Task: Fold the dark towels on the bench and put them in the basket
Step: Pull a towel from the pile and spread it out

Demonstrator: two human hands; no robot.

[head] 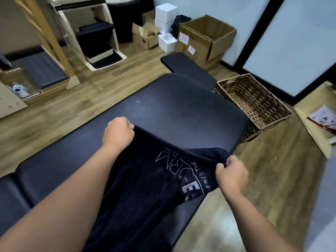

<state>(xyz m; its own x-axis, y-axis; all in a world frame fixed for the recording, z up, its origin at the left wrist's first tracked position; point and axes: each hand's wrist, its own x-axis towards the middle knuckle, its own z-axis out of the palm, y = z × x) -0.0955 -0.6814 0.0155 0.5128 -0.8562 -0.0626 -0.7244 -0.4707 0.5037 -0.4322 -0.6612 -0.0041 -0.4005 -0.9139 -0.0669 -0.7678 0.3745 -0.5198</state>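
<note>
While the dark towel (145,180) is held stretched over the near part of the padded tabletop (163,110), its far edge is gripped at both corners: the left hand (117,132) has its fingers curled round one corner, the right hand (231,174) pinches the other. For a clean fold, the edge should be kept taut and level and the corners matched. The wicker basket (252,104) stands on the floor at the far right.

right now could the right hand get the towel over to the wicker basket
Probably yes: the right hand already grips the towel, and the basket stands open on the floor beyond the bench corner, nothing between.
</note>
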